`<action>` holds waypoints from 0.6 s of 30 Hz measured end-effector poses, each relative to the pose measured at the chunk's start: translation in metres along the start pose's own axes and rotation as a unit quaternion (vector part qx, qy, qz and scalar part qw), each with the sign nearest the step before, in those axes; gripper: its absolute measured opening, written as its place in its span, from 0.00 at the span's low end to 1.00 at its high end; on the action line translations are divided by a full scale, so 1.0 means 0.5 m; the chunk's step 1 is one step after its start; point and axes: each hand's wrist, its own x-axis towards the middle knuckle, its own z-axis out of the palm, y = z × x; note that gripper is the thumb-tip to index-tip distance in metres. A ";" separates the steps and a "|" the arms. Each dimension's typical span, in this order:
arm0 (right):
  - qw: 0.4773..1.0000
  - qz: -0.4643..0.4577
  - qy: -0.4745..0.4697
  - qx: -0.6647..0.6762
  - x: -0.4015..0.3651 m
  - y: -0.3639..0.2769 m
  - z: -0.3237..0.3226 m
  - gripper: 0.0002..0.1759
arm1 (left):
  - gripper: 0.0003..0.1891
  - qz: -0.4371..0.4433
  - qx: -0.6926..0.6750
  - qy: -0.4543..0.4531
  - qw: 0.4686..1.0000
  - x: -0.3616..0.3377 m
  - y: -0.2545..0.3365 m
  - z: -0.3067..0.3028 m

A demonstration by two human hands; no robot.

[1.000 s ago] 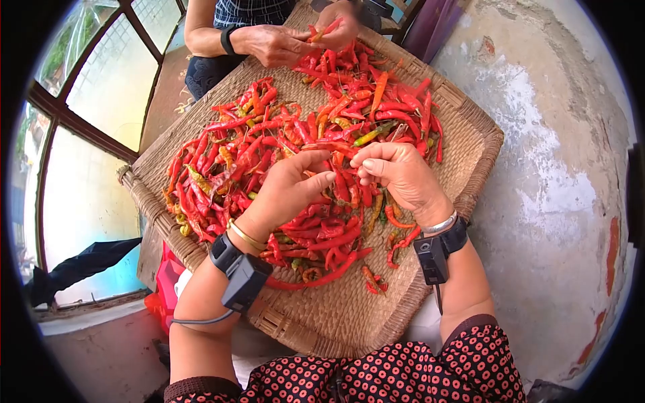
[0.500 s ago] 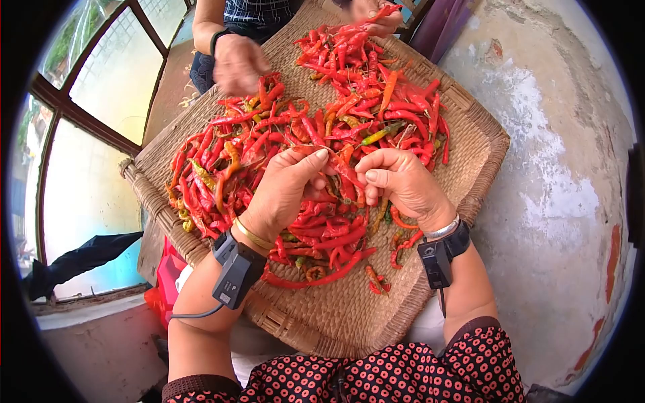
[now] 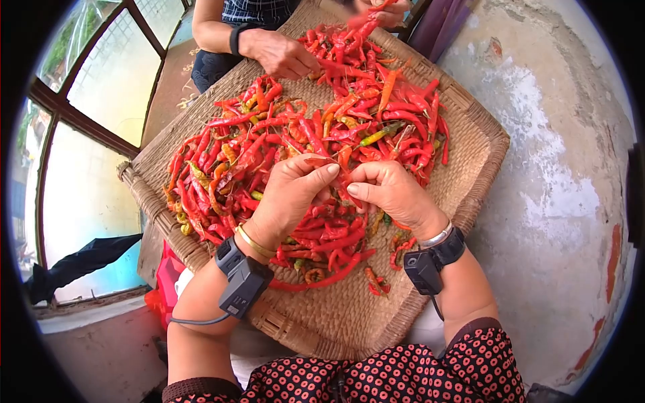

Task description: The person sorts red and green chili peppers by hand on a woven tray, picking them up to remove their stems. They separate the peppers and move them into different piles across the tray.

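Over the middle of a woven basket tray, my two hands are close together, thumbs pointing at each other. My left hand is closed on a red chili pepper, pinched between thumb and fingers. My right hand is closed in a pinch at the chili's other end, its fingertips partly hidden behind the thumb. Below and around both hands lie piles of red chili peppers, some orange or yellow-green. A smaller group of bright red chilies sits just beneath my hands.
Across the tray, another person's hand reaches into the far chilies, while their other hand holds a red chili. Framed windows stand at left, and a rough plastered wall is at right. A red bag lies beside the tray's left corner.
My right hand has moved slightly left and down, meeting the chili at my left hand. The other person's hand has shifted right, onto the far chilies.
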 end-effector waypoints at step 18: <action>0.989 -0.051 0.120 0.072 0.042 0.002 -0.104 0.26 | 0.10 0.142 0.634 -0.035 0.759 -0.006 0.002 -0.011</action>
